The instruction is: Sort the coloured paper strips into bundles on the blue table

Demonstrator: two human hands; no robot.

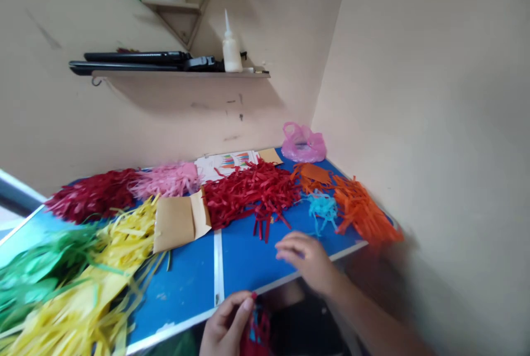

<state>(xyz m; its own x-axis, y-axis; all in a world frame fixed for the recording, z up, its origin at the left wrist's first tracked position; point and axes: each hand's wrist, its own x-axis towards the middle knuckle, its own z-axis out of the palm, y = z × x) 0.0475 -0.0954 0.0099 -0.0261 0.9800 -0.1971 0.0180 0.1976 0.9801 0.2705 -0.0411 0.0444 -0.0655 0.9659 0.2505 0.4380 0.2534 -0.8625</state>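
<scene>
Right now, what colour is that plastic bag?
The plastic bag is pink, seen in the head view.

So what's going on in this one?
A person's left hand pinches a red bundle of paper-like strips with blue bits at the near edge of the blue flat tabletop. The right hand, fingers curled, hovers with nothing visible in its grasp. Beyond it lie a small turquoise strip pile and a shredded orange strip pile.
</scene>
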